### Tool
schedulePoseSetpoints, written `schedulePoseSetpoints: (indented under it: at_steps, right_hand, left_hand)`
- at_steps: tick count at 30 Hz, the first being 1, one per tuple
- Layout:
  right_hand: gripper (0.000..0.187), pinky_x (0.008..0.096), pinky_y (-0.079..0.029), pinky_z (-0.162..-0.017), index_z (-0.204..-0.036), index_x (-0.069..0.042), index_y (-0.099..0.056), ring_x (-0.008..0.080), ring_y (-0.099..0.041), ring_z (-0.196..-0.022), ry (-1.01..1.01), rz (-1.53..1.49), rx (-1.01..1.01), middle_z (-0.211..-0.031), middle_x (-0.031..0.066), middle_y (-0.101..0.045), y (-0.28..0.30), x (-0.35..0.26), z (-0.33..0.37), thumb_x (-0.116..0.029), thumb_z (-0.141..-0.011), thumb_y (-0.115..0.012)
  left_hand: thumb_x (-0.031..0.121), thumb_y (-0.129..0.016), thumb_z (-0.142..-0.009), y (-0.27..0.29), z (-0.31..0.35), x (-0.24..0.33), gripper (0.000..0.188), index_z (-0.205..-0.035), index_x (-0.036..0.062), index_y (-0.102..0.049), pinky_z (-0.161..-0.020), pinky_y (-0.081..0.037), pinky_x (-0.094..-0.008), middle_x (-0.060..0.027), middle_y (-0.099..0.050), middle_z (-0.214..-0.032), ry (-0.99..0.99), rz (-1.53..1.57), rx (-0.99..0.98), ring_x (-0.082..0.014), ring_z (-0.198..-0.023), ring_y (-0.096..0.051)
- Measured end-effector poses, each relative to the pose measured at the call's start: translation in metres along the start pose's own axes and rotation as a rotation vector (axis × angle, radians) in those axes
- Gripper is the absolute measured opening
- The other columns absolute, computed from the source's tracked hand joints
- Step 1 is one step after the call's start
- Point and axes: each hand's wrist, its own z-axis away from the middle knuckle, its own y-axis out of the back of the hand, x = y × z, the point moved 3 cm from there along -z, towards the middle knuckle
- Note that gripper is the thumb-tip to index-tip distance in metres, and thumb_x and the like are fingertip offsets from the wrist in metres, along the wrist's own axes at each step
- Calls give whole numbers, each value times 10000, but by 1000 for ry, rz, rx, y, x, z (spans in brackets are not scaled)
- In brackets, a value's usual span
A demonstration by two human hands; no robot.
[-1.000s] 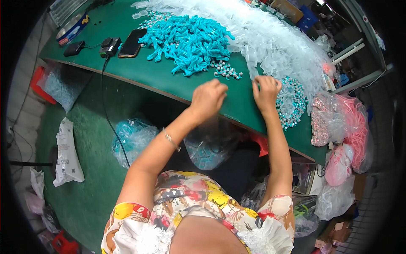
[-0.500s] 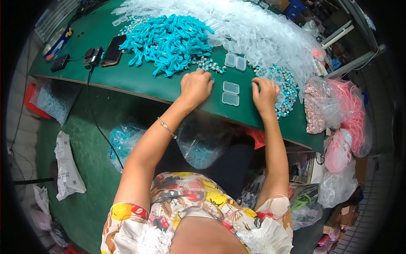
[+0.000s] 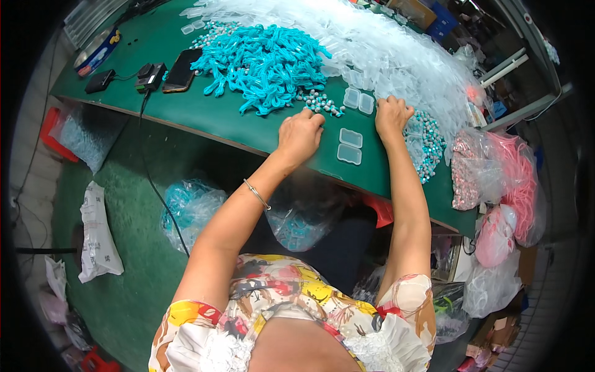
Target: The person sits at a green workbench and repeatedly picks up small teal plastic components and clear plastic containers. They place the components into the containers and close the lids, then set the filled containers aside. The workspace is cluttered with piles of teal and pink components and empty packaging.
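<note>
covering green table: turquoise cords, clear cases

A single view looks down from the person's head, steeply enough that the patterned top fills the near edge and both forearms run away from it toward the far side. The green table crosses the upper half on a slant, bowed by the fisheye lens, with its left end farther up than its right. The floor shows beneath the table's near edge at left. Dark corners ring the picture. The table sits at arm's reach.
</note>
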Motion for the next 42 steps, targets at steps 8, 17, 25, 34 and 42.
schedulePoseSetpoints:
  at_steps: [8, 17, 25, 34, 42]
  right_hand:
    - [102, 438, -419, -812, -875, -121, -712, 233, -624, -835, -74, -737, 78, -850, 43, -677, 78, -17, 50, -103, -782, -675]
    - [168, 400, -353, -866, -941, -118, -701, 213, -618, -869, -133, -851, -46, -891, 12, -662, 96, -50, 117, -163, -787, -749]
    - [111, 360, -484, -696, -932, -56, -688, 245, -613, -803, -104, -1043, -52, -878, 85, -619, 93, -55, 115, -88, -826, -689]
    - [136, 408, -500, -727, -962, -78, -711, 302, -640, -824, 85, -956, -33, -874, 120, -649, 63, -73, 11, -101, -838, -662]
    - [199, 523, -432, -892, -979, -198, -762, 278, -588, -1074, 186, -432, -272, -1040, 44, -665, 25, -135, -59, -155, -797, -692]
  left_hand:
    - [109, -713, -803, 1, 9, 16, 160, -952, 60, -679, -697, -518, -425, -123, -661, -892, 16, 363, -67, -326, -799, -656]
    - [131, -732, -759, -8, 6, 48, 130, -858, 55, -699, -729, -524, -460, -140, -634, -867, 16, 205, -224, -354, -842, -653]
    - [222, -763, -756, -1, 16, 44, 248, -932, 65, -685, -724, -511, -453, -116, -615, -890, -45, 166, -242, -343, -843, -633]
    - [215, -788, -728, 11, 27, 36, 395, -1060, 85, -618, -724, -502, -445, -107, -596, -882, -123, 162, -182, -331, -844, -623]
    - [234, -800, -722, 8, 29, 28, 497, -1156, 100, -598, -740, -506, -437, -96, -601, -904, -123, 218, -167, -317, -865, -627]
